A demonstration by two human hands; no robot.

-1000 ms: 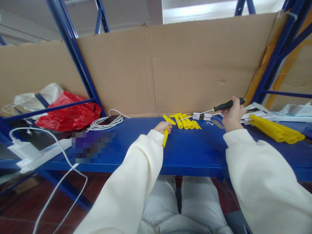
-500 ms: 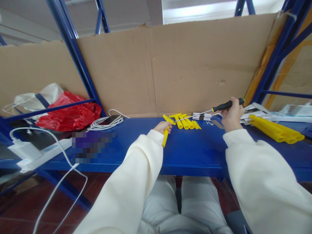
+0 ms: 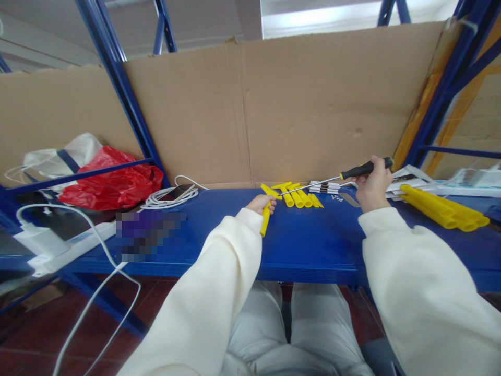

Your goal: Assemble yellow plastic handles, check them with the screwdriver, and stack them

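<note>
My left hand (image 3: 261, 204) is closed around a yellow plastic T-shaped piece (image 3: 265, 222), whose crossbar shows above my fingers and whose stem points down toward me. In my right hand (image 3: 372, 187) is a screwdriver with a black and yellow handle (image 3: 362, 169). Its long metal shaft runs left, and the tip meets the yellow piece near the crossbar; whether it sits in a screw is too small to see. Just behind lie several more yellow T-shaped pieces (image 3: 287, 197), side by side. White strips with dark bands (image 3: 324, 187) and tiny metal parts (image 3: 337, 198) lie between my hands.
Yellow tubes (image 3: 442, 206) lie on the blue shelf (image 3: 309, 250) at right, beside papers. At left are a coiled white cable (image 3: 168, 200), a red plastic bag (image 3: 113, 177) and a power strip (image 3: 70, 250). A cardboard panel (image 3: 313, 104) stands behind.
Almost nothing differs. The screwdriver tip and the yellow piece's crossbar have shifted very slightly; both hands keep their grip and place.
</note>
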